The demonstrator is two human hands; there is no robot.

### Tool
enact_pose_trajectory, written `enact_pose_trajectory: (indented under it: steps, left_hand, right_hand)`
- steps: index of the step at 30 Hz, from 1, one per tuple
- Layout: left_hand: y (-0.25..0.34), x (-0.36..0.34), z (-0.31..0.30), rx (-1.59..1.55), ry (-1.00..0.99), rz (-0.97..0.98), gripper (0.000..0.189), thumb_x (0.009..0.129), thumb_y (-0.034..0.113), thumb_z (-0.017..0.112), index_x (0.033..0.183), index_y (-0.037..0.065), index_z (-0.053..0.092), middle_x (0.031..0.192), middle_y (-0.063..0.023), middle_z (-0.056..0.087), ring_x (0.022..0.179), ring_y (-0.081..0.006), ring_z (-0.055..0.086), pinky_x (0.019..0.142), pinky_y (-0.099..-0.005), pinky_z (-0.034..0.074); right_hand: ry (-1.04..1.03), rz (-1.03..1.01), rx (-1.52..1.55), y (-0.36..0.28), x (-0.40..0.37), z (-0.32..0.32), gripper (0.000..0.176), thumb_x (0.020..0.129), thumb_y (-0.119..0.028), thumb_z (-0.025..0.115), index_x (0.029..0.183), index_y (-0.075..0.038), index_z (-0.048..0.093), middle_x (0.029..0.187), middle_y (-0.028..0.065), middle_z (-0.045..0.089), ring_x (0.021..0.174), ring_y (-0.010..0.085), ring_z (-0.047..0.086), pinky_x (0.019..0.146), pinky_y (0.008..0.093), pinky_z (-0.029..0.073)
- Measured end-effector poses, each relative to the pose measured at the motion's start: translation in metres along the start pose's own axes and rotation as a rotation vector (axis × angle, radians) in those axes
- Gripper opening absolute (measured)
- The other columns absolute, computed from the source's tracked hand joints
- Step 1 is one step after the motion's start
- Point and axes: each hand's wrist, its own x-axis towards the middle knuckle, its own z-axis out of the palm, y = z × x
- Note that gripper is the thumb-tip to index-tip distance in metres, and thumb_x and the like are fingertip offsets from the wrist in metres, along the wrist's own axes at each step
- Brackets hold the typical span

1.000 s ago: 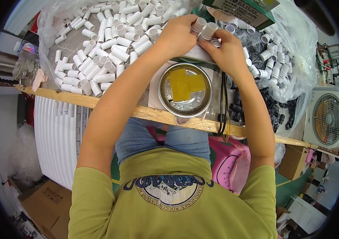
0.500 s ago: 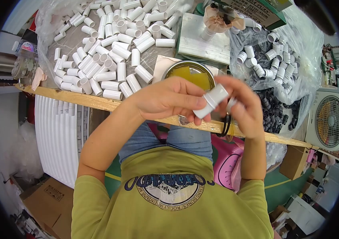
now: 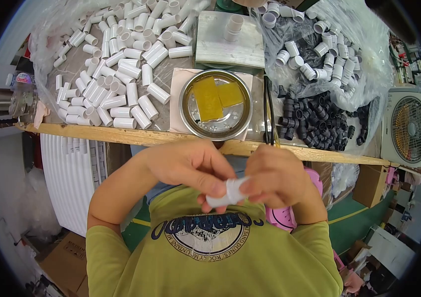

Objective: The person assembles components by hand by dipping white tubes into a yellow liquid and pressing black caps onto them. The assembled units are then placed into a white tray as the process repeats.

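Observation:
Close in front of my shirt, a white plastic pipe fitting (image 3: pixel 222 198) is held tilted between both hands. My left hand (image 3: pixel 190 166) pinches its lower left part between thumb and fingers. At its upper right end, my right hand (image 3: pixel 277 178) is closed with curled fingers, slightly blurred. Whether a separate small part sits under the right fingers is hidden. Beyond the hands, a round metal bowl (image 3: pixel 184 106) on the bench holds two yellow sponge-like pads (image 3: pixel 208 101).
Loose white pipe pieces (image 3: pixel 116 101) cover the bench's left. Black fittings (image 3: pixel 314 119) and bagged white fittings (image 3: pixel 339 64) lie right. A metal block (image 3: pixel 210 44) bears an upright white fitting (image 3: pixel 234 24). A wooden edge (image 3: pixel 96 141) borders the bench; a fan (image 3: pixel 408 131) stands far right.
Both hands have come down toward my shirt with the pipe fitting. My right hand, apart from its end before, now closes on it. The bowl is uncovered, and the view has shifted slightly.

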Motion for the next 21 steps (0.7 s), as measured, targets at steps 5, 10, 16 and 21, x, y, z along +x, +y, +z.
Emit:
enact_pose_trajectory:
  steps: [5, 10, 16, 21]
  left_hand:
    - [0.001, 0.015, 0.022, 0.808, 0.573, 0.399, 0.032, 0.076, 0.010, 0.078, 0.100, -0.001, 0.059, 0.088, -0.0085, 0.062, 0.075, -0.0191, 0.063, 0.064, -0.0298, 0.051]
    - [0.001, 0.028, 0.010, 1.343, 0.883, 0.537, 0.030, 0.076, 0.011, 0.075, 0.100, 0.002, 0.060, 0.086, -0.0105, 0.060, 0.074, -0.0227, 0.061, 0.066, -0.0312, 0.050]
    - [0.045, -0.004, -0.086, 1.121, 1.351, 0.525, 0.022, 0.081, 0.009, 0.059, 0.100, -0.001, 0.057, 0.086, -0.0192, 0.063, 0.078, -0.0333, 0.064, 0.072, -0.0390, 0.050]
    - [0.047, 0.005, -0.117, 1.710, 1.469, 0.339, 0.027, 0.079, 0.009, 0.062, 0.106, 0.003, 0.062, 0.094, -0.0185, 0.066, 0.083, -0.0324, 0.066, 0.077, -0.0385, 0.051]
  right_hand:
    - [0.278, 0.413, -0.020, -0.001, -0.004, 0.001, 0.024, 0.081, -0.013, 0.072, 0.101, -0.002, 0.063, 0.075, 0.0063, 0.065, 0.064, 0.0145, 0.059, 0.057, 0.0287, 0.045]
    - [0.358, 0.635, -0.110, 0.017, -0.010, -0.012, 0.015, 0.084, -0.009, 0.067, 0.096, -0.001, 0.062, 0.076, 0.0066, 0.064, 0.066, 0.0112, 0.058, 0.059, 0.0265, 0.045]
    - [0.117, 0.683, -1.043, 0.055, -0.022, -0.052, 0.019, 0.078, -0.011, 0.071, 0.095, -0.007, 0.064, 0.090, 0.0087, 0.059, 0.077, 0.0285, 0.062, 0.068, 0.0366, 0.049]
    - [0.127, 0.594, -1.159, 0.076, -0.024, -0.060, 0.013, 0.079, -0.007, 0.067, 0.092, -0.006, 0.067, 0.083, 0.0095, 0.062, 0.078, 0.0296, 0.062, 0.069, 0.0375, 0.050]
